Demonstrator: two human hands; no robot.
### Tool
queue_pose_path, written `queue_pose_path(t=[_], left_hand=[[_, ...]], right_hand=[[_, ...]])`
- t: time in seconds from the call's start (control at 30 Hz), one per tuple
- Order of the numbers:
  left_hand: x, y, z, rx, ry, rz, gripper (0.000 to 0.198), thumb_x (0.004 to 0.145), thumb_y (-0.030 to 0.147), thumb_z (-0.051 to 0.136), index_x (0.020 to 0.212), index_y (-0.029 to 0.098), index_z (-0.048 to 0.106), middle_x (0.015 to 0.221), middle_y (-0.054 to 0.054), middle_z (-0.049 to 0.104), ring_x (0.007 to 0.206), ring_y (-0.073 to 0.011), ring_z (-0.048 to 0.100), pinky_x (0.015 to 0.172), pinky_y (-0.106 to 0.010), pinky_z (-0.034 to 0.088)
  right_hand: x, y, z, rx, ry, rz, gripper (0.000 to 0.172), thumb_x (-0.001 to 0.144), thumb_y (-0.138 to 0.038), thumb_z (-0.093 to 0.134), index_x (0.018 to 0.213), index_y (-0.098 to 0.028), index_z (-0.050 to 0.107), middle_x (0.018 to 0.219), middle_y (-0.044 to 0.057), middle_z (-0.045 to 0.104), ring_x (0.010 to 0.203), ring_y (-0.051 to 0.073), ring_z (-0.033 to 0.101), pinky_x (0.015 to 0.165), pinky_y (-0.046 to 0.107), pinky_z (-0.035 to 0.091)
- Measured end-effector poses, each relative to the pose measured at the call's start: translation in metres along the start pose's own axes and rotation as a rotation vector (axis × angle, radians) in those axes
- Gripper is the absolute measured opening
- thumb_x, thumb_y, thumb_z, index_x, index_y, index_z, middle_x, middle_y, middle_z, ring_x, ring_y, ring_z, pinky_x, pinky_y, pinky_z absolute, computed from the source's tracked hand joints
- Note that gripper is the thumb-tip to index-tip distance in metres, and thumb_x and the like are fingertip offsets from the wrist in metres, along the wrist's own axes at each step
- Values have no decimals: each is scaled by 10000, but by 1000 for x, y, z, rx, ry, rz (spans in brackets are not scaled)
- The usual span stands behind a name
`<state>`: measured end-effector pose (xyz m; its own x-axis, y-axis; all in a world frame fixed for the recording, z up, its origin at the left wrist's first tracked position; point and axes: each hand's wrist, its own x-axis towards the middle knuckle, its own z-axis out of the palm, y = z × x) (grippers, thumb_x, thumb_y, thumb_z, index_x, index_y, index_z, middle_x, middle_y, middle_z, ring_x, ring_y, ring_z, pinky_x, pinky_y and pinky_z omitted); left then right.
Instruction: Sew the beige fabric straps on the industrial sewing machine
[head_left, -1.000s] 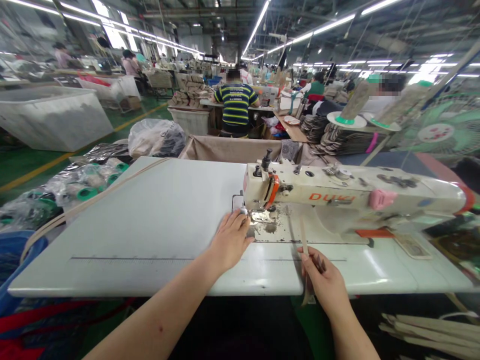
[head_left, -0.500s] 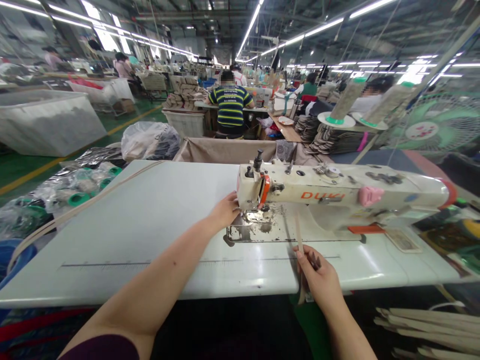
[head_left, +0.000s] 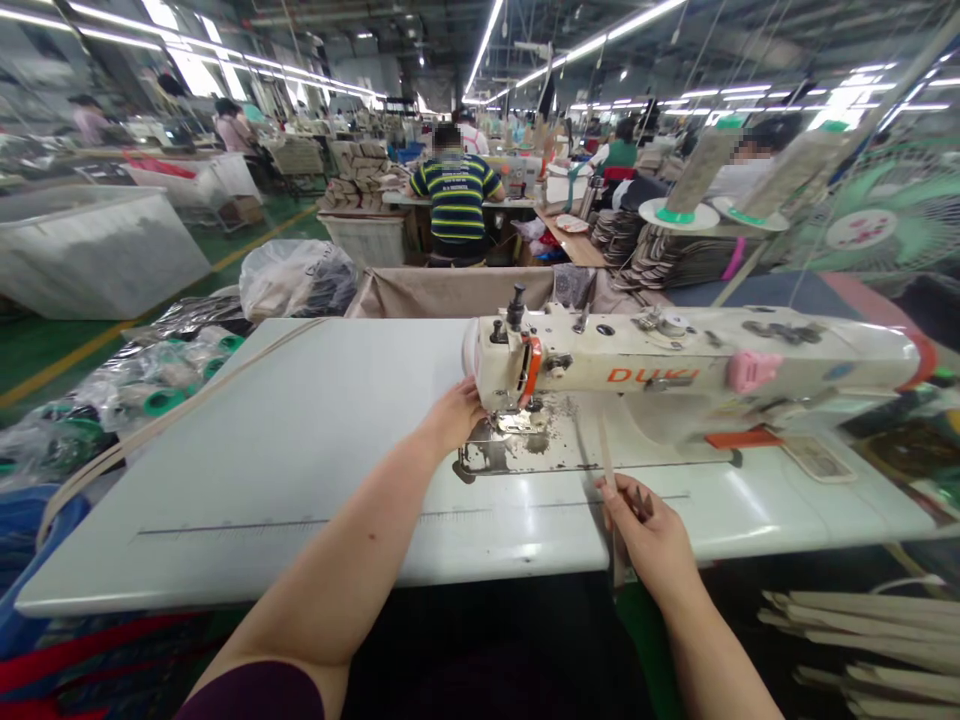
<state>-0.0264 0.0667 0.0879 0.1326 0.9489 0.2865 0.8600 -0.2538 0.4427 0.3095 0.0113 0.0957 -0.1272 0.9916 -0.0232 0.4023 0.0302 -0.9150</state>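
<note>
A white sewing machine (head_left: 645, 365) with orange trim stands on the pale table. My left hand (head_left: 456, 415) is at the left side of its head, close to the presser foot (head_left: 521, 422). Its fingertips go behind the head, so whether they grip anything is hidden. In front of the machine bed, my right hand (head_left: 649, 525) is closed on a narrow beige fabric strip (head_left: 607, 450). The strip runs up onto the bed and hangs below the table edge. Dark pointed tips, perhaps of thread snips (head_left: 643, 503), stick out between the right-hand fingers.
Long beige strips (head_left: 217, 378) lie across the table's left side (head_left: 247, 450). A ruler line (head_left: 300, 523) marks its front. More strips (head_left: 862, 630) hang low at right. Thread cones (head_left: 697, 180) and a fan (head_left: 862, 230) stand behind the machine. A co-worker (head_left: 456, 195) sits ahead.
The view has shifted slightly, so the machine and both hands appear a little further right. Both hands keep nearly the same places at the machine, and the right still holds the strip.
</note>
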Motion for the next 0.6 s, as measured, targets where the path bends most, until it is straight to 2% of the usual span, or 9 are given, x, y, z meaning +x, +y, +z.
queue_pose_path(t=[0.13, 0.27, 0.37, 0.5, 0.6], left_hand=[[-2, -4, -4, 18, -5, 11, 254, 922, 217, 649, 1160, 193, 735, 1237, -106, 690, 1192, -271, 614, 1106, -417, 490], [-2, -8, -7, 25, 3, 35, 174, 892, 221, 697, 1048, 233, 774, 1146, -69, 727, 1154, -266, 616, 1145, -460, 430], [-3, -8, -11, 23, 10, 26, 118, 877, 241, 730, 977, 254, 790, 1081, -55, 748, 1115, -260, 623, 1119, -467, 430], [-12, 0, -17, 16, 18, -53, 60, 873, 260, 740, 886, 244, 796, 1010, -51, 757, 1029, -251, 652, 1047, -453, 459], [-24, 9, -18, -11, -5, -113, 90, 892, 232, 704, 862, 247, 788, 964, -14, 752, 928, -201, 676, 953, -374, 501]], right_hand=[[0, 6, 0, 17, 8, 6, 506, 844, -636, 640, 1035, -170, 683, 615, -11, 580, 586, 184, 542, 578, 296, 428], [0, 9, -1, 9, 1, -13, 482, 869, -621, 617, 1038, -175, 682, 608, -16, 577, 574, 177, 537, 566, 289, 426], [1, 6, -1, -14, 4, -30, 450, 876, -601, 609, 1018, -180, 683, 597, -18, 580, 570, 179, 547, 570, 290, 436], [-1, -1, -1, -36, 17, -42, 438, 866, -595, 602, 977, -179, 688, 576, -11, 583, 569, 192, 564, 579, 303, 453], [-2, -5, -1, -37, 30, -41, 440, 865, -592, 598, 975, -176, 692, 585, -4, 597, 577, 198, 573, 596, 312, 461]])
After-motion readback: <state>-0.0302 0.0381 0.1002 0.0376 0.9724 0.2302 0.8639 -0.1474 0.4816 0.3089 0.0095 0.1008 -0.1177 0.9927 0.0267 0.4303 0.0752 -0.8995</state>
